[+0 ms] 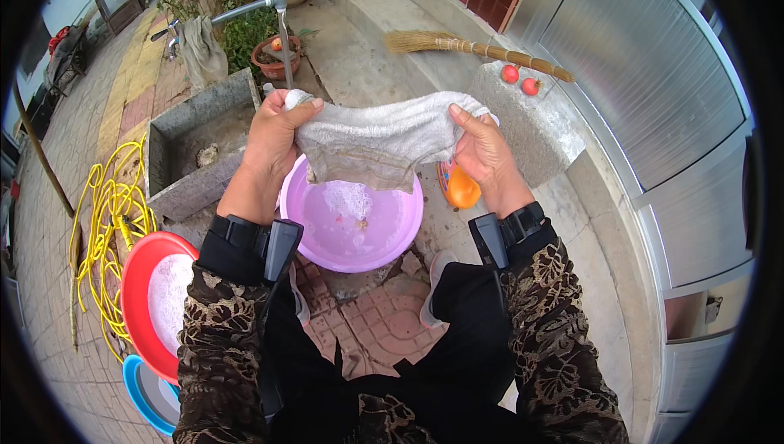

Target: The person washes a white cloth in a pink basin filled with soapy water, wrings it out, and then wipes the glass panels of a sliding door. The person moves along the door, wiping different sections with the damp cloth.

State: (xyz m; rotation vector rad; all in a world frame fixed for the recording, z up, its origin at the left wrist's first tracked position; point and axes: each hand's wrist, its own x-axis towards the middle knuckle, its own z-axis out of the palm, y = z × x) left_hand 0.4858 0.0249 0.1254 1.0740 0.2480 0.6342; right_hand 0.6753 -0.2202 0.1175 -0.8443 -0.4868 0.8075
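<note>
A wet white towel (380, 128) hangs stretched between my two hands, its lower edge greyish-brown. My left hand (272, 134) pinches one end between thumb and fingers. At the opposite end, my right hand (484, 150) grips the cloth with the thumb on top. Below the towel stands a purple plastic basin (352, 260) holding cloudy, sudsy water with foam on it. The towel covers the basin's far rim. Behind my left hand, a metal tap pipe (251, 9) lets down a stream of water (285, 52).
A concrete trough (196, 193) stands at left, near a coiled yellow hose (116, 199). A red basin (138, 309) with suds and a blue basin (141, 395) sit lower left. An orange bottle (460, 190) lies right of the purple basin. A straw broom (478, 49) and two pomegranates (520, 79) rest on concrete.
</note>
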